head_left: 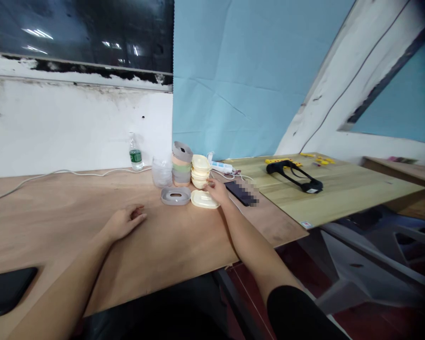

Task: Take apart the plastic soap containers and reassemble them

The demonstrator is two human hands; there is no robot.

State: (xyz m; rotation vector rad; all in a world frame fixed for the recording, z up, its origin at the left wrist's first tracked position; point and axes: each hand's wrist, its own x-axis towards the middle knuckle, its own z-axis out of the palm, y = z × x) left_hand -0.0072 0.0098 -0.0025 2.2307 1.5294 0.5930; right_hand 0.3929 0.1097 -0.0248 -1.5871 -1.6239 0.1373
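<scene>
My right hand reaches across the wooden table and its fingertips touch a stack of cream plastic containers; the fingers look loosely extended. A cream lid lies flat just left of that hand, and a grey lid lies beside it. A stack of grey, peach and green containers stands behind the lids. My left hand rests on the table, fingers loosely curled, holding nothing.
A clear plastic cup and a water bottle stand at the back. A dark phone lies right of my hand, near a white power strip. Another dark phone lies front left. A black strap lies on the lighter board.
</scene>
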